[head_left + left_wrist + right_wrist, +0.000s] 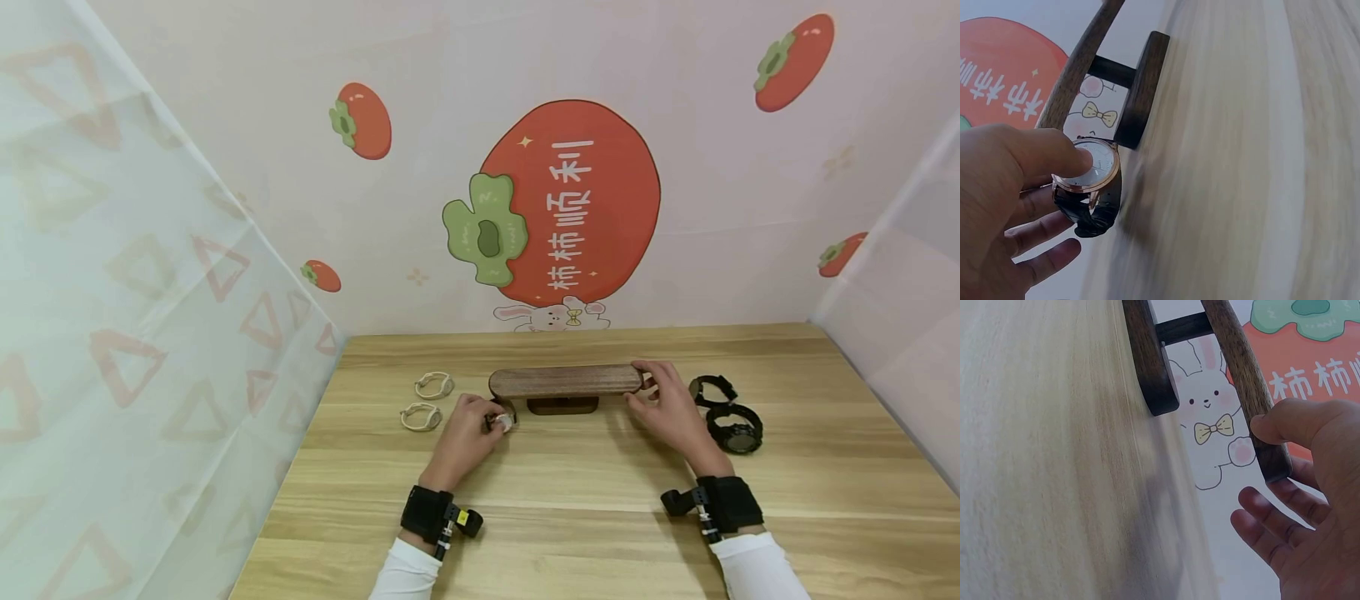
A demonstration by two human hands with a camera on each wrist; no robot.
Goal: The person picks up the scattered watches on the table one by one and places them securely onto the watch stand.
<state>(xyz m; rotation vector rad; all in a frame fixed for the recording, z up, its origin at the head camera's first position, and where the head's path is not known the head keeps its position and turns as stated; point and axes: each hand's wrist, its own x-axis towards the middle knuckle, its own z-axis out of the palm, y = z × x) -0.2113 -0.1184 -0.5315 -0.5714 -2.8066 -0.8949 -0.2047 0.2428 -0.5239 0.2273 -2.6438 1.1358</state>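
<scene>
Left of centre, my left hand (467, 433) pinches a wristwatch (1105, 167) with a white dial, rose-gold case and black strap. Its thumb presses on the dial, and the strap forms a loop below. The watch is right at the left end of a dark wooden watch stand (566, 382), which has a long rounded bar on a short post and base. At the bar's other end, my right hand (672, 414) grips the tip between thumb and forefinger. The right wrist view shows this thumb (1266, 429) lying on the bar, with the other fingers spread below.
Two pale-strapped watches, one farther back (434, 385) and one nearer (421, 417), lie left of the stand. To the right are two black watches, one behind (713, 391) and one in front (735, 428). A printed backdrop (420, 208) rises behind the wooden table (555, 533).
</scene>
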